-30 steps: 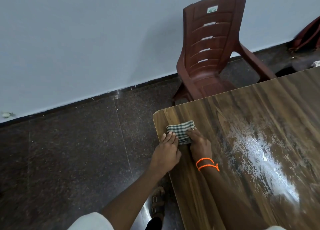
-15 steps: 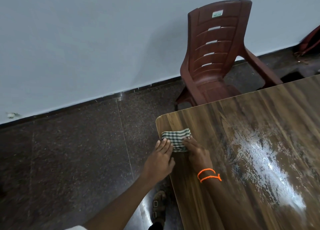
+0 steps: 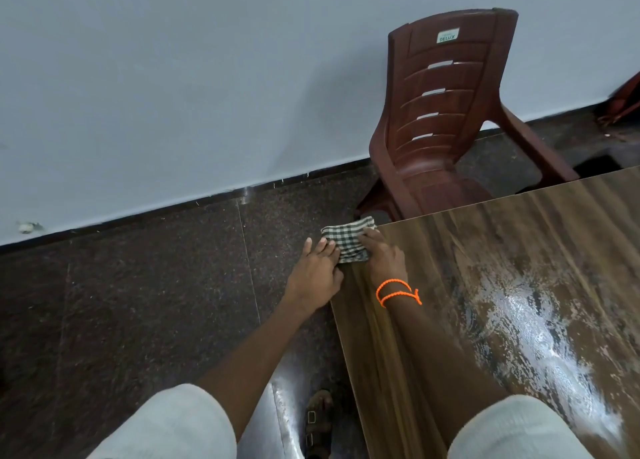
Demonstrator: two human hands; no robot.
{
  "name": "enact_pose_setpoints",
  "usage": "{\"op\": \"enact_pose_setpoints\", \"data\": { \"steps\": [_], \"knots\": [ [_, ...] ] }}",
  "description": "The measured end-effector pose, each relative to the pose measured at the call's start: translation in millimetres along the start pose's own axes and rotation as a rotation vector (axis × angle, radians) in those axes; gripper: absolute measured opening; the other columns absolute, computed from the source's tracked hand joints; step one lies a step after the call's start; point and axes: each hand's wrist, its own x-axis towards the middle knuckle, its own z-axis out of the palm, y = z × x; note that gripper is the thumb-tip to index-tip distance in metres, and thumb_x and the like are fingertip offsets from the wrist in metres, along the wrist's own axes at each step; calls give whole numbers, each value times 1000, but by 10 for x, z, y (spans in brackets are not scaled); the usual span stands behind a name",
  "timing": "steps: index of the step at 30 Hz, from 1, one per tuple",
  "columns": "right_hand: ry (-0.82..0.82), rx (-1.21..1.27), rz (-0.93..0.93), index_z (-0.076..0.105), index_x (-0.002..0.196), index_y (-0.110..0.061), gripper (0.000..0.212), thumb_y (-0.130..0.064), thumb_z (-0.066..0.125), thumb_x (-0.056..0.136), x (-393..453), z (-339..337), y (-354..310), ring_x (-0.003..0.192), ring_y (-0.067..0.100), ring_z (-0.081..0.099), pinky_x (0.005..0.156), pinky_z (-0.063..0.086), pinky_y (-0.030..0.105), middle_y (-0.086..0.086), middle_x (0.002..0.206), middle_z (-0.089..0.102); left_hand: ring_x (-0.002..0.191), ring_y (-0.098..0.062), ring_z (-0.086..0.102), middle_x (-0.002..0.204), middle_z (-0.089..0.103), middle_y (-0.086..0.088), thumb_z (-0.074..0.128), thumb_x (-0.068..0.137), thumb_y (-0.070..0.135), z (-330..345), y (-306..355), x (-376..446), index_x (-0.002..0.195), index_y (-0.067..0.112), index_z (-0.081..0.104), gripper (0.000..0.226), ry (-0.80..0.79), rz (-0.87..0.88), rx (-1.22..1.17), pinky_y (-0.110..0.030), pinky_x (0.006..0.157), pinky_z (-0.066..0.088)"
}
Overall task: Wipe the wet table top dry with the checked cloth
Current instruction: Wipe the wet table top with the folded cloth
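The green-and-white checked cloth (image 3: 347,240), folded small, lies over the far left corner of the wood-grain table (image 3: 485,244) and hangs slightly past the edge. My left hand (image 3: 317,273) is off the table's left side, its straight fingers touching the cloth's left edge. My right hand (image 3: 385,256), with an orange cord on the wrist, presses down on the cloth's right part with flat fingers. A broad wet patch (image 3: 526,323) glistens on the table top to the right of my right arm.
A brown plastic chair (image 3: 446,112) stands against the wall just beyond the table's far edge. Dark stone floor (image 3: 156,303) lies left of the table. My sandalled foot (image 3: 317,420) is by the table's left edge. A reddish bag (image 3: 623,102) sits far right.
Both hands have slid the cloth away from me, out to the table's far left corner, which it now covers. The left hand has moved off the table's side.
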Motion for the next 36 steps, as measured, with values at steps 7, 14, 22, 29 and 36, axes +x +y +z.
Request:
{"op": "enact_pose_setpoints", "data": {
  "steps": [7, 14, 22, 29, 36],
  "knots": [
    [-84, -40, -104, 67, 116, -19, 51, 12, 53, 78, -89, 149, -114, 126, 23, 50, 84, 52, 35, -2, 129, 60, 148, -24, 25, 155, 39, -12, 42, 96, 30, 54, -111, -268, 145, 3, 44, 57, 7, -74, -60, -43, 123, 3],
    [-94, -20, -153, 67, 116, -12, 48, 12, 53, 78, -488, 181, -148, 130, 24, 45, 97, 47, 38, 4, 129, 60, 149, -24, 23, 155, 40, -13, 38, 92, 42, 221, 2, -680, 147, 2, 42, 67, -15, -135, -161, -45, 124, 8],
    [-83, 13, -187, 67, 116, -13, 52, 14, 53, 73, -1146, 92, 39, 128, 22, 48, 99, 46, 35, 5, 127, 61, 149, -24, 23, 155, 40, -13, 38, 96, 42, 445, 331, -1242, 148, 2, 41, 65, -17, -88, -123, -41, 124, 3],
    [-104, 41, -184, 67, 117, -14, 54, 8, 48, 71, -1866, 17, 224, 127, 24, 48, 96, 49, 37, 3, 128, 61, 147, -25, 28, 152, 43, -14, 39, 96, 38, 488, 720, -1767, 143, 2, 47, 60, -32, -33, -53, -41, 123, 5],
    [-133, 50, -200, 67, 117, -12, 48, 10, 56, 75, -2651, -59, 416, 129, 23, 46, 97, 46, 34, 4, 128, 60, 147, -25, 28, 152, 44, -13, 31, 93, 39, 698, 1219, -2430, 143, 2, 48, 64, -63, -45, 22, -42, 124, 5]
  ]
}}
